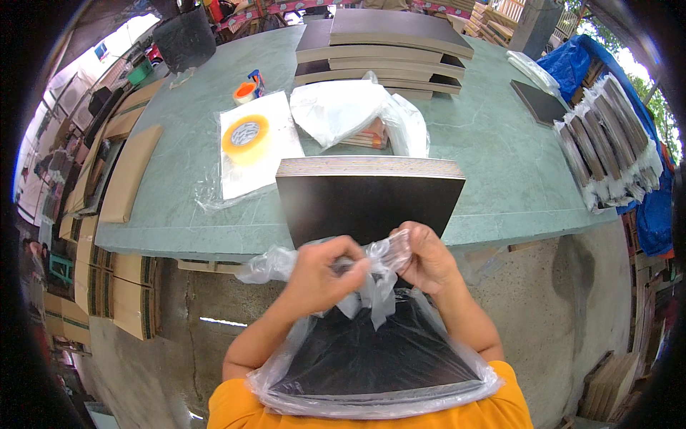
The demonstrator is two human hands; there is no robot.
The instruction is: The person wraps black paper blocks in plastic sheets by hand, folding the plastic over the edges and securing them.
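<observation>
Against my body rests a flat black panel in a clear plastic bag (pixel 379 347). The bag's mouth is bunched at the table's near edge. My left hand (pixel 325 275) is closed with curled fingers round the gathered plastic, and a loose tail of it sticks out to the left. With thumb and fingers, my right hand (pixel 427 261) pinches another twisted part of the bag. Just beyond my hands a black board with a pale layered edge (pixel 371 193) stands upright at the table's near side; its lower part is hidden by my hands and the plastic.
On the green table (pixel 500 154) are a yellow tape roll (pixel 245 134) on white sheets, an orange-cored tape (pixel 245 92), white plastic bags (pixel 339 107), and stacked dark boards (pixel 386 43). Plastic-wrapped panels (pixel 607 136) lean at the right. Cardboard pieces (pixel 132 171) line the left.
</observation>
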